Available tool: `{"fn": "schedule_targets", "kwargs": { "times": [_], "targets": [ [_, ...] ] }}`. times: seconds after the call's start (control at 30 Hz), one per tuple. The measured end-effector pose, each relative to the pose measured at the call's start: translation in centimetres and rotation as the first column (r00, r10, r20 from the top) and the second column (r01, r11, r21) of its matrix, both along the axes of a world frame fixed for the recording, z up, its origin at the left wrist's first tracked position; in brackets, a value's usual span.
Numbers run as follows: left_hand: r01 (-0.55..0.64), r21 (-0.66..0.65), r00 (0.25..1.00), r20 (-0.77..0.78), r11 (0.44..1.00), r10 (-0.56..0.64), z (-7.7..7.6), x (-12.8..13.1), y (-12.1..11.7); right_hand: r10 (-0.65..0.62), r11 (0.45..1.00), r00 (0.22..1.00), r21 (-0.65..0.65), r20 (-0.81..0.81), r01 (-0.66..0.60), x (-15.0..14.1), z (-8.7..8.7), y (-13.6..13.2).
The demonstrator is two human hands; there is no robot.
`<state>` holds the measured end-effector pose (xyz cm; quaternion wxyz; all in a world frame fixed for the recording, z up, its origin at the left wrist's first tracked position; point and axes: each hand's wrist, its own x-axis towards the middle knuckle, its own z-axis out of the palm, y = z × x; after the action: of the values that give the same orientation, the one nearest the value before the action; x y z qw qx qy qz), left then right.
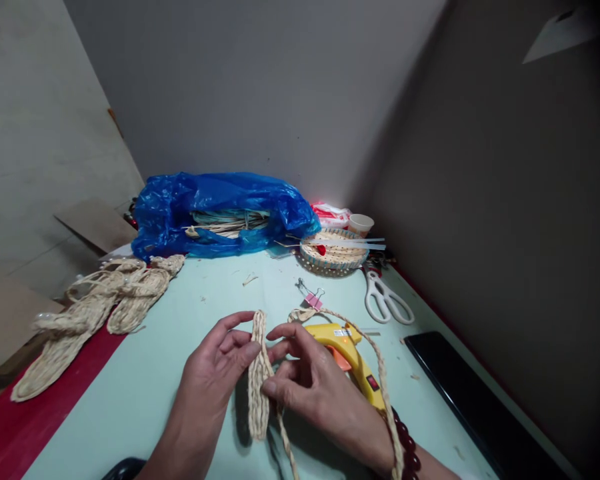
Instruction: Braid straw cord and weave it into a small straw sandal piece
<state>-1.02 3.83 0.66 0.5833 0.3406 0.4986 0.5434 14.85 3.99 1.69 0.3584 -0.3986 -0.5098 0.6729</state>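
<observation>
At the near edge of the pale green table [190, 313], the left hand [219, 373] and right hand [310, 387] are pinching a narrow, pale, braided straw sole [257, 393] between closed fingertips, a plaited cord [380, 360] trailing beside it.

Rough, matt plaited straw forms the woven sole [258, 373] and the sandals [95, 310] — the glue gun [353, 360] is glossy yellow plastic, the bag [220, 207] crinkled, shiny blue plastic film.

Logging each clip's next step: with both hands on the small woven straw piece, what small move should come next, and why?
Probably lay the loose braided straw cord another turn along the woven sole's edge. The left hand and right hand pinch the sole, the cord trails free from it, and the yellow glue gun lies untouched beside them.
</observation>
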Motion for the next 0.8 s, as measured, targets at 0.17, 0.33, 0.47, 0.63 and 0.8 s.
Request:
{"fn": "schedule_targets", "kwargs": {
  "times": [0.17,0.33,0.47,0.63,0.8],
  "targets": [
    [-0.065,-0.002,0.996,-0.059,0.998,0.065,0.7,-1.1,0.4,-0.03,0.999,0.995,0.008,-0.097,0.031,-0.1,-0.2,0.3],
    [-0.192,0.051,0.973,-0.123,0.98,0.197,1.3,-3.0,1.7,-0.069,0.995,0.993,0.069,-0.098,0.076,-0.1,0.2,0.3],
    [-0.165,0.066,0.973,-0.154,0.984,0.173,1.3,-3.3,2.2,-0.077,0.977,0.997,0.202,0.003,0.075,0.0,0.2,0.2],
    [-0.102,0.061,0.974,-0.197,0.993,0.113,0.8,-3.2,2.1,-0.055,0.952,0.993,0.305,0.1,0.022,0.2,-0.3,0.0],
    [-0.05,0.071,0.962,-0.265,0.996,0.067,0.8,-2.8,2.0,0.033,0.951,0.971,0.29,0.237,-0.104,0.3,-0.4,-0.4]
  ]
}}
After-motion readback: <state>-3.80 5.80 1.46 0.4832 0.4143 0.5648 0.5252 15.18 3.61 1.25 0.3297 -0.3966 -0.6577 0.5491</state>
